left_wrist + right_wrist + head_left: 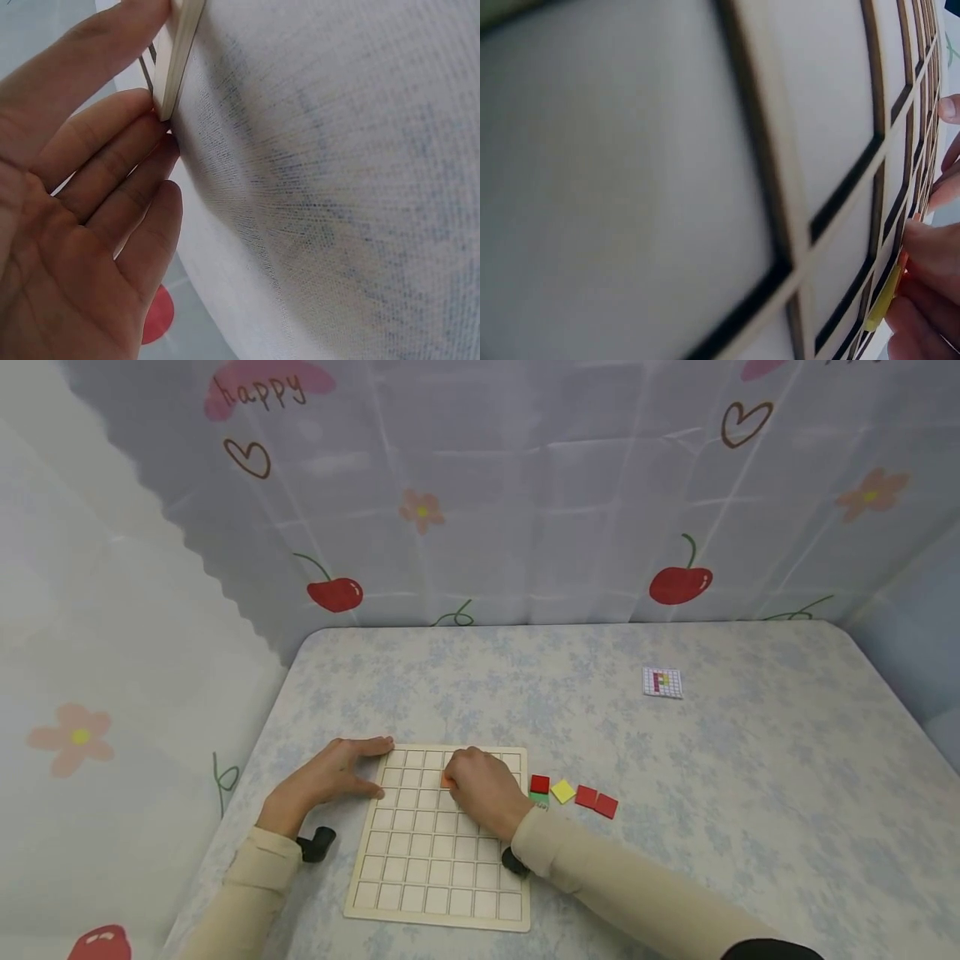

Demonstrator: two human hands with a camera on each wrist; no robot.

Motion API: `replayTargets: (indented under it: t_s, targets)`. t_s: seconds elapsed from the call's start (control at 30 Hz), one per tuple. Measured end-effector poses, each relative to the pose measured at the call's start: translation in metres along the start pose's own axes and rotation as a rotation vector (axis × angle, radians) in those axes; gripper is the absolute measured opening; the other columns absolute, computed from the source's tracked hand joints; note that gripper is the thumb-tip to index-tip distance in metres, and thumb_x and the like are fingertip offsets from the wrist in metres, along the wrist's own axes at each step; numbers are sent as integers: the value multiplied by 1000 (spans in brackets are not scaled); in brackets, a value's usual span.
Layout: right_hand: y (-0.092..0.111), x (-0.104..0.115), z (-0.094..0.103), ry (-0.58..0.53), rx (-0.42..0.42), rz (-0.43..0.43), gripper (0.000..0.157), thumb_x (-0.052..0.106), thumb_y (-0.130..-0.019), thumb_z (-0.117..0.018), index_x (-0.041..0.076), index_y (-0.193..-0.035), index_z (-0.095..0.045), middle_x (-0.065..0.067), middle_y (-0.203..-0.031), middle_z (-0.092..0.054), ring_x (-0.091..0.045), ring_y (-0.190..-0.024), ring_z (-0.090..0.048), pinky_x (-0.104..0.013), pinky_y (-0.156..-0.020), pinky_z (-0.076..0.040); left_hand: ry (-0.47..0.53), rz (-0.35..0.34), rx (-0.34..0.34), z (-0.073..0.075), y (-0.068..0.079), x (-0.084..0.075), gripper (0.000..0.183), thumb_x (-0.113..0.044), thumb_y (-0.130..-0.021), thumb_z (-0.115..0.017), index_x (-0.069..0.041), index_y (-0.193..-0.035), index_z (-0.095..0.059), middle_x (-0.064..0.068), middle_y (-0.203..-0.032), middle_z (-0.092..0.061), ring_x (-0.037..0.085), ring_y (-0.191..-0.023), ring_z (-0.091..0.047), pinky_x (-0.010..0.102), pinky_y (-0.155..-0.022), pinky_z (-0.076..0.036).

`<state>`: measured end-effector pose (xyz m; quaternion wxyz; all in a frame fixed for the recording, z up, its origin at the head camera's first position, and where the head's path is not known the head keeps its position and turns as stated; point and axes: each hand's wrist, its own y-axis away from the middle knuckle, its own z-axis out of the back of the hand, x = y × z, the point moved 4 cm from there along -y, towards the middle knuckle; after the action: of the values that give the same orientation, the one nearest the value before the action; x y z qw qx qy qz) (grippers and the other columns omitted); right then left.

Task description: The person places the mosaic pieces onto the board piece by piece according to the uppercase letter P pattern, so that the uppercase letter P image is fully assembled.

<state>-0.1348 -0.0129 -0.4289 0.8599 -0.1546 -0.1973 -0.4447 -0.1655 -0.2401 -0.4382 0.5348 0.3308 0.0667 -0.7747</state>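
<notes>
A pale wooden grid board (418,870) lies on the table. My left hand (326,781) rests at its upper left edge, fingers extended. The left wrist view shows this hand's fingertips (166,139) touching the board's rim (180,64). Over the upper part of the grid, my right hand (486,789) has curled fingers. An orange tile (446,780) shows at that hand's left side. In the right wrist view, thumb and fingers pinch at an orange tile (902,264), and a yellow tile (883,300) sits close beside it. The hand partly hides both tiles.
Right of the board are a red tile (540,783), a green tile (538,797), a yellow tile (562,791) and two more red tiles (587,796). A small card with a coloured grid pattern (662,682) lies farther back. A printed curtain (525,527) hangs behind the table.
</notes>
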Motion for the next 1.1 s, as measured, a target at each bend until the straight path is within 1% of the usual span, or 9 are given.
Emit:
replayTargets:
  t_s: [0.1,0.2,0.33,0.43,0.57,0.7,0.8,0.9,1.1]
  targets:
    - [3,0,3,12,-9,11,17,-2,-89,-65,10,-85,-76,-1,-88,-68,-17,-84,-61,-28,-76,-53,3,-3,2,0,0,0,79,-14,-75,-86,-5,-145,-49,13,-152,-40,37,-139,-37,51,-105,-42]
    - [7,-2,7,9,-7,8,14,0,-90,-66,9,-92,-76,-3,-96,-70,-19,-89,-62,-31,-80,-53,0,-7,2,0,-1,0,79,-13,-75,-86,-4,-144,-50,13,-152,-40,37,-139,-37,51,-106,-41]
    - [20,-12,17,-39,-17,-31,18,2,-90,-66,7,-103,-76,-5,-107,-70,-22,-101,-63,-36,-85,-54,1,-11,3,0,-3,-1,78,-13,-75,-85,-4,-144,-50,13,-152,-40,37,-139,-37,51,-107,-40]
    - [32,-26,26,-97,-55,-82,21,1,-89,-64,4,-107,-75,-7,-109,-69,-25,-105,-62,-39,-87,-54,7,-5,3,0,-3,-1,78,-13,-75,-86,-4,-144,-50,13,-152,-40,37,-139,-36,51,-107,-40]
    - [49,-48,38,-121,-91,-178,21,2,-89,-68,2,-109,-74,-9,-111,-69,-26,-105,-62,-40,-84,-55,8,-10,1,1,0,-1,78,-13,-75,-86,-4,-144,-50,14,-152,-40,38,-138,-37,52,-106,-41]
    - [65,-65,45,-95,-93,-266,20,6,-87,-72,3,-107,-76,-8,-108,-70,-25,-101,-64,-38,-81,-56,12,-24,3,2,2,0,77,-13,-76,-85,-3,-144,-50,15,-152,-40,38,-139,-37,52,-105,-41]
    - [72,-73,47,-92,-81,-315,18,8,-87,-72,4,-104,-77,-7,-105,-71,-23,-96,-65,-36,-77,-57,10,-32,5,3,3,0,77,-14,-76,-85,-2,-144,-50,15,-151,-41,39,-138,-37,53,-105,-41]
    - [76,-76,46,-106,-67,-340,17,7,-85,-73,4,-101,-77,-6,-102,-71,-20,-92,-64,-35,-74,-56,12,-32,3,2,2,1,78,-14,-76,-85,-3,-144,-50,14,-151,-41,38,-138,-37,52,-105,-41]
    - [79,-80,44,-117,-65,-361,16,4,-85,-72,5,-100,-77,-4,-101,-70,-18,-90,-62,-33,-75,-56,3,-29,4,0,1,2,78,-15,-76,-85,-5,-145,-50,14,-152,-40,38,-138,-37,52,-105,-41]
